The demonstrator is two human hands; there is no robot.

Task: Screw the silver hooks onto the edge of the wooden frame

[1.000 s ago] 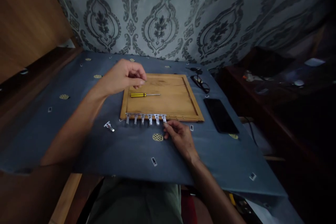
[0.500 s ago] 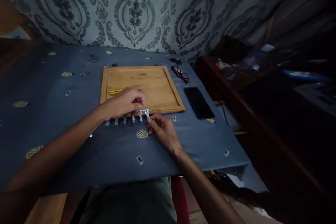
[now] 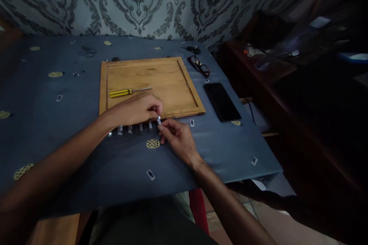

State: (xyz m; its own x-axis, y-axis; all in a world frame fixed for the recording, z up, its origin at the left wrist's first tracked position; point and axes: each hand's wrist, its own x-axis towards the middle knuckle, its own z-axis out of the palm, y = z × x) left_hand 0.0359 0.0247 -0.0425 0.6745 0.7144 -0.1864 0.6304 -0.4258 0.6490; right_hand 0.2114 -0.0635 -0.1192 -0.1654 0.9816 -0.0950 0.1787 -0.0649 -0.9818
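Since 1.0 s ago, the left hand (image 3: 135,109) has been brought down from above the wooden tray (image 3: 184,84) to its near edge, and both hands are now met at one small metal piece (image 3: 159,120). View has also been swung left and down a bit, so tray and tablecloth (image 3: 71,153) sit further left in frame.

L forearm is stretched in from the lower left, wrist low, knuckles up, hand laid over the tray's near rail. L fingers are curled in, thumb and forefinger tips pinched at the top of the metal piece. R forearm is angled in from the lower right, R hand (image 3: 178,138) palm-down on the cloth, fingers bent, thumb and forefinger closed on the lower part of the same piece. Piece is thus gripped from both sides, just off the tray's near edge, at the right end of a row of similar metal clips (image 3: 130,128) lined up along that edge.

Yellow-handled screwdriver (image 3: 128,91) is seen lying flat inside the tray, untouched, well apart from both hands. Phone (image 3: 222,102) is laid on the cloth to the right of the tray, glasses (image 3: 199,66) beyond it near the tray's far corner.
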